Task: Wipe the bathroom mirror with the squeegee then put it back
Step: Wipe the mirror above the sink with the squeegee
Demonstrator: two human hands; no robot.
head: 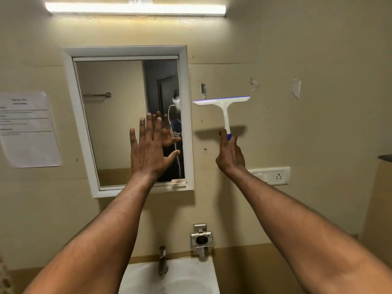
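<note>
The white-framed mirror (110,124) hangs on the beige wall at centre left. My left hand (148,149) is spread flat, fingers apart, against the lower right part of the glass. To the right of the mirror, my right hand (230,154) grips the blue end of the handle of a white squeegee (222,102). The squeegee stands upright, its blue-edged blade level and on top, in front of the wall just beside the mirror frame. A small dark hook (203,88) sits on the wall above the blade's left end.
A white sink (203,274) with a metal tap (162,262) lies below. A steel holder (200,238) is fixed to the wall above the sink. A socket plate (273,176) is to the right, a paper notice (27,128) to the left, a tube light (135,8) overhead.
</note>
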